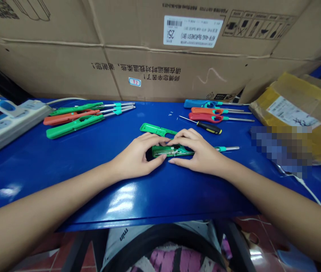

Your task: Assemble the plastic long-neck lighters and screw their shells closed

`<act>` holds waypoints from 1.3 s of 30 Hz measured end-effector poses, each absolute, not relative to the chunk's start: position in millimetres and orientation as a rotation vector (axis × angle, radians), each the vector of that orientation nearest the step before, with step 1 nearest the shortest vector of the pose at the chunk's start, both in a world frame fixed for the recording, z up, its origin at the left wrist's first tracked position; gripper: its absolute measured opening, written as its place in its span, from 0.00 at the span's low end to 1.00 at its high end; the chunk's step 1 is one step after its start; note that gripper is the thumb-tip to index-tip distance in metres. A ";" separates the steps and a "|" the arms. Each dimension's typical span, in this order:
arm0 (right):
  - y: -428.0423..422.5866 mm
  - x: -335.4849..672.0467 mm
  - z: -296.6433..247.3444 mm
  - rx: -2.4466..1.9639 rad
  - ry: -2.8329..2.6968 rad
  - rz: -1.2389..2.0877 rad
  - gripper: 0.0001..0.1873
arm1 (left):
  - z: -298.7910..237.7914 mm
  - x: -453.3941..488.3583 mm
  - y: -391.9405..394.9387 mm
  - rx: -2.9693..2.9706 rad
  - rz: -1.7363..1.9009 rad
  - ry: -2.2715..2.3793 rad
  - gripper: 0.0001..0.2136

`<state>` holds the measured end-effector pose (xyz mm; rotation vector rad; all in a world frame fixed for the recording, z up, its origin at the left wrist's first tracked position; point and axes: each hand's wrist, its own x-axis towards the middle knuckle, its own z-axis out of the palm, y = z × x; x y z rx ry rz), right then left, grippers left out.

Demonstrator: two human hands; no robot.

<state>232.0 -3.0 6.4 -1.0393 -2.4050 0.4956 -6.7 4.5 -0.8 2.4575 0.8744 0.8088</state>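
Note:
Between my hands lies an opened green long-nosed lighter (171, 152) on the blue table, its inner parts showing and its metal nozzle pointing right. My left hand (140, 153) grips the handle end, thumb at the near side and fingers at the far side. My right hand (200, 151) closes over the middle of the same lighter, its thumb at the near edge and fingertips at the far edge. Just behind lies the loose green half shell (154, 129), partly hidden by my fingers. Whatever small part the fingertips touch inside cannot be made out.
Several lighters lie back left, including a green lighter (75, 126); others, including a red lighter (205, 117), lie back right. A screwdriver (210, 127) sits near tiny screws (171, 114). A power strip (10, 126), yellow parcel (293, 109) and cardboard box (137, 45) border the table.

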 end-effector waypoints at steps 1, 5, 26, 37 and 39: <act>-3.2 232.7 7.4 -1.046 -2.398 0.493 0.18 | -0.5 -6.7 4.6 2.441 0.814 0.889 0.16; -0.7 235.3 7.0 -1.116 -2.330 0.452 0.13 | -2.2 -6.6 6.9 2.391 0.813 0.922 0.15; 1.1 235.2 5.8 -1.121 -2.175 0.742 0.04 | 5.5 -7.2 10.2 2.428 0.639 0.800 0.13; 0.4 231.4 5.2 -1.151 -2.162 0.775 0.02 | 3.8 -7.5 7.6 2.448 0.577 0.815 0.14; 0.1 231.0 5.8 -1.163 -2.162 0.769 0.02 | 4.2 -7.1 7.2 2.456 0.573 0.818 0.14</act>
